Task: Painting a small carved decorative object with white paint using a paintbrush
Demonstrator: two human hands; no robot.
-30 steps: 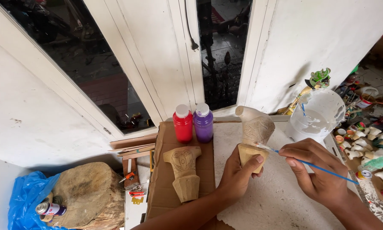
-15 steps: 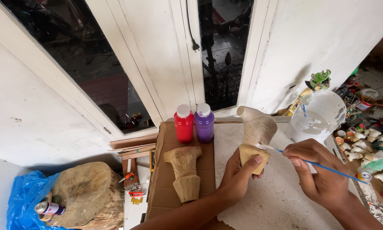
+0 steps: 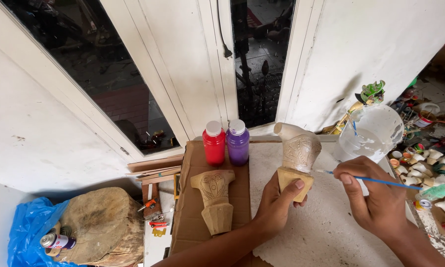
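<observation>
My left hand (image 3: 278, 202) grips the base of a carved wooden figure (image 3: 296, 153), holding it upright over a white foam sheet (image 3: 326, 232). The figure's upper part looks coated pale grey-white, its base bare wood. My right hand (image 3: 376, 200) pinches a thin blue-handled paintbrush (image 3: 380, 182), whose tip touches the figure's right side. A second unpainted carved wooden figure (image 3: 214, 200) lies on a brown cardboard sheet (image 3: 193, 163) to the left. Behind it stand a red paint bottle (image 3: 213, 143) and a purple paint bottle (image 3: 238, 142), both with white caps.
A clear plastic container (image 3: 373, 131) with white liquid stands at the right. Several small painted pieces (image 3: 430, 163) are piled at the far right. At lower left lie a tree stump (image 3: 101, 225), a blue plastic bag (image 3: 27, 227), a spray can (image 3: 57, 241). White glazed doors (image 3: 193, 74) are behind.
The brush tip has shifted slightly along the figure's right side. Both hands and the figure stay in nearly the same place.
</observation>
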